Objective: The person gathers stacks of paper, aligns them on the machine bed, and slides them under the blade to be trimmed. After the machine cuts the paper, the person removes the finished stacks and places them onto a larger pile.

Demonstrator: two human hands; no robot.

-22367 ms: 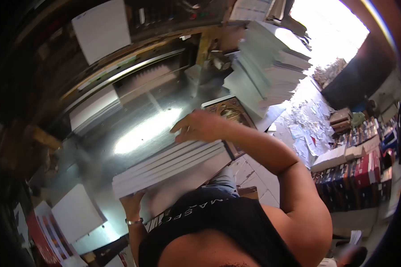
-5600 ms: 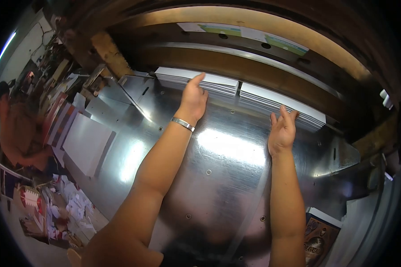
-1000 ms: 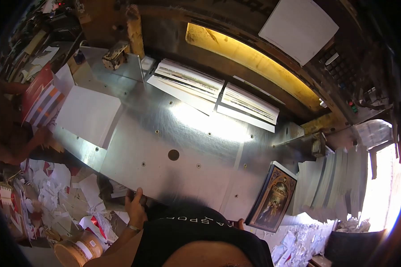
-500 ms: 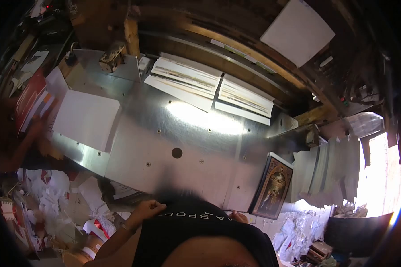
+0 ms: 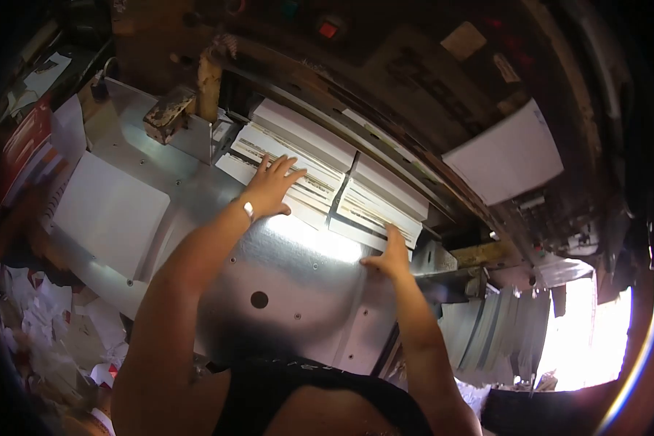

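Left hand (image 5: 272, 190) lies spread flat on the left paper stack (image 5: 301, 138). Right hand (image 5: 392, 256), seemingly open too, presses the right stack (image 5: 389, 190) at its edge. The stacks are likely heavy and slippery, best gripped at the sides.

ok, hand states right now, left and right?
Left hand: open, fingers spread, flat on the left paper stack.
Right hand: touching the front edge of the right paper stack; open or closed cannot be told.

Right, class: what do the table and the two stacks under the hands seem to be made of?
The table: polished sheet metal, likely steel; it mirrors light and shows screw heads. The left stack and right stack: paper, matt white tops, thin layered edges.
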